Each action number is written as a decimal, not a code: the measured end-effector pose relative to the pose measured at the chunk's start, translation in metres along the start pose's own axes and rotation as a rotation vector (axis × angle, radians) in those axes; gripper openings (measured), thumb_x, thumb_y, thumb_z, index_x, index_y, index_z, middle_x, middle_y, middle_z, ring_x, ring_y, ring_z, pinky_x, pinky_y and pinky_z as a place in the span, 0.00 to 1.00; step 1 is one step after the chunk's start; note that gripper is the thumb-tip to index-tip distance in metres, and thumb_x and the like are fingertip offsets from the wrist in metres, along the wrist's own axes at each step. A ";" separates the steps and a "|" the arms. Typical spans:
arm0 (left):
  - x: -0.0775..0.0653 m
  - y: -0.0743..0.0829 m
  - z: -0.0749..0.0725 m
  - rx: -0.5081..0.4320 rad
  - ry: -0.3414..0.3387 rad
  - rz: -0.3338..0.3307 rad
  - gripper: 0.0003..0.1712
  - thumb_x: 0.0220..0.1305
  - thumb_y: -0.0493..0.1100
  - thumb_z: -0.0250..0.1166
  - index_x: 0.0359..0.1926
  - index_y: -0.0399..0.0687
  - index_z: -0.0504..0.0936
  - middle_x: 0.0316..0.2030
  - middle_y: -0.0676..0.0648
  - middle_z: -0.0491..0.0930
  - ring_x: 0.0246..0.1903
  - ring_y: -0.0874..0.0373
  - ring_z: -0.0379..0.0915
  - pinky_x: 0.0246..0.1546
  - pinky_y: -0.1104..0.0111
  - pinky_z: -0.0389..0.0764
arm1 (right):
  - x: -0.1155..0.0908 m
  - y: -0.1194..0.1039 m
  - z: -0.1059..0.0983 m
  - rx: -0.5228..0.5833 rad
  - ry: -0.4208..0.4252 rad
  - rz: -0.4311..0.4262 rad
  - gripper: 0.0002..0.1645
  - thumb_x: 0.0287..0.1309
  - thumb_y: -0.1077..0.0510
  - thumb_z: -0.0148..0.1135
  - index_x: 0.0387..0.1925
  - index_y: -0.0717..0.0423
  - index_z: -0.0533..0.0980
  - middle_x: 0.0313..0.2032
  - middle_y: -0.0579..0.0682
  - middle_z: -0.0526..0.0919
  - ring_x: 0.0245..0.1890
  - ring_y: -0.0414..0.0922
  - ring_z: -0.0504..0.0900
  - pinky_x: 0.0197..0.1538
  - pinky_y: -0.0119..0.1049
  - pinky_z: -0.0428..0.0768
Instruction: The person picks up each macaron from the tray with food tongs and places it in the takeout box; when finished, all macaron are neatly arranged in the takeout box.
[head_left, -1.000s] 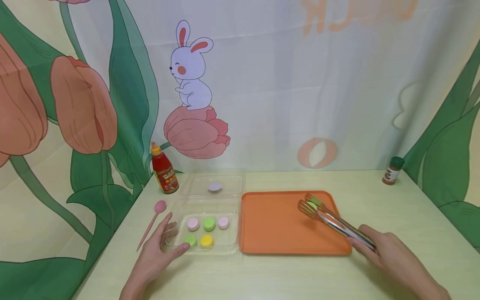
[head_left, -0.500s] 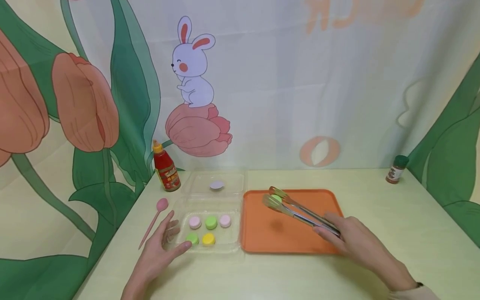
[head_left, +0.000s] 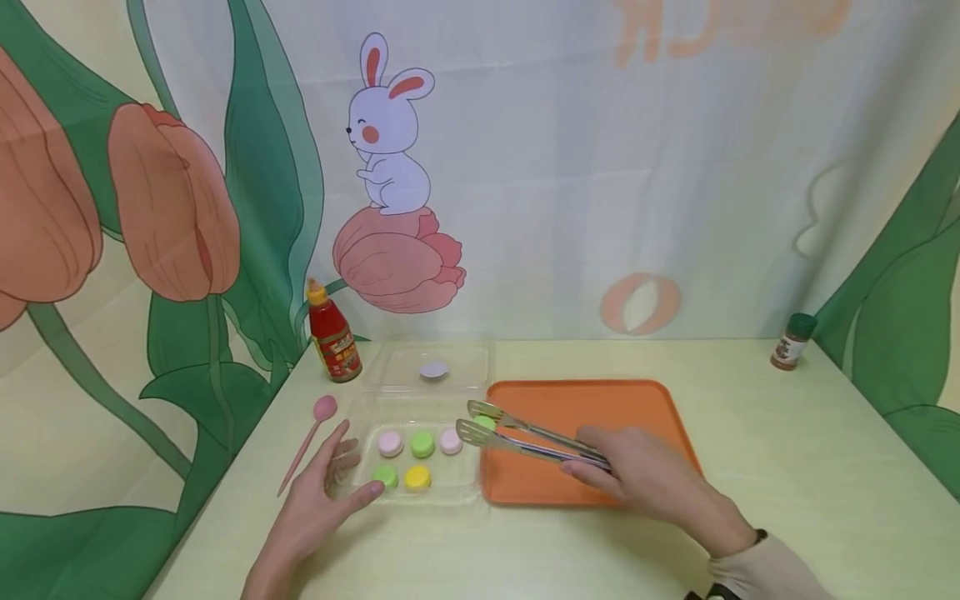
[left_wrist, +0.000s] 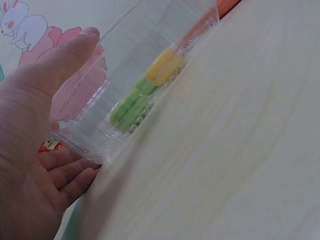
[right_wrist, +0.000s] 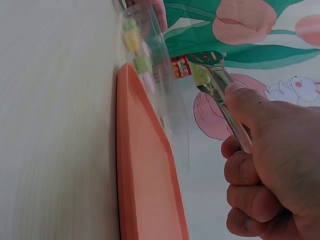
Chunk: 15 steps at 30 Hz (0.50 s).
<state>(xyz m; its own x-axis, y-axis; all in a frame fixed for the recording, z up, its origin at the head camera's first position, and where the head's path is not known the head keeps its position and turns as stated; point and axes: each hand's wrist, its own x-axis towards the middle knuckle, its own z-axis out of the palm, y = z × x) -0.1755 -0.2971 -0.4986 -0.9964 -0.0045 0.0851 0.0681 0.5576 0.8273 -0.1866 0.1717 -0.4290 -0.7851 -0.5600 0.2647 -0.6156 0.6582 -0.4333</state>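
My right hand grips metal tongs, whose slotted tips pinch a green macaron. In the head view the tips overlap the right wall of the clear plastic box and the left rim of the orange tray; the right wrist view shows them raised above both. Inside the box sit several macarons: a yellow one, two pink, and green ones such as the front-left green macaron. My left hand lies around the box's front-left corner, thumb in front and fingers along its left side.
A pink spoon lies left of my left hand. Behind it stands a red sauce bottle with a yellow cap. The box's hinged lid lies back behind it. A green-capped spice jar stands at the far right, before a printed curtain.
My right hand has carried the tongs and the green macaron leftward across the orange tray to the box's right edge. The left hand stays at the box corner.
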 end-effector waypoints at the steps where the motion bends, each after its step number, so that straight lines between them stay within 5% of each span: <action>1: 0.000 0.000 0.000 0.001 -0.003 -0.005 0.65 0.66 0.60 0.82 0.91 0.63 0.50 0.81 0.39 0.70 0.78 0.39 0.71 0.81 0.36 0.64 | 0.003 -0.002 0.001 -0.007 -0.018 -0.004 0.20 0.82 0.36 0.62 0.36 0.41 0.73 0.20 0.32 0.65 0.18 0.29 0.60 0.24 0.27 0.60; 8: 0.001 0.001 -0.001 0.004 -0.011 -0.020 0.66 0.66 0.62 0.82 0.91 0.62 0.50 0.82 0.39 0.69 0.79 0.39 0.69 0.81 0.35 0.64 | 0.022 -0.017 0.004 -0.009 -0.153 -0.004 0.24 0.83 0.32 0.57 0.36 0.44 0.73 0.20 0.35 0.65 0.18 0.31 0.60 0.24 0.30 0.60; 15: 0.001 0.001 -0.001 0.000 -0.006 -0.017 0.65 0.66 0.60 0.82 0.91 0.61 0.50 0.81 0.39 0.69 0.79 0.39 0.69 0.81 0.35 0.63 | 0.044 -0.037 -0.002 -0.072 -0.251 -0.049 0.21 0.82 0.38 0.63 0.34 0.45 0.76 0.20 0.36 0.69 0.17 0.32 0.64 0.24 0.29 0.64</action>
<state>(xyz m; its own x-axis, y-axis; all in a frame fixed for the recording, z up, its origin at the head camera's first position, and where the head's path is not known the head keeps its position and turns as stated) -0.1764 -0.2972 -0.4972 -0.9977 -0.0094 0.0674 0.0507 0.5578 0.8284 -0.1983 0.1237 -0.3989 -0.7183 -0.6933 0.0579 -0.6628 0.6566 -0.3601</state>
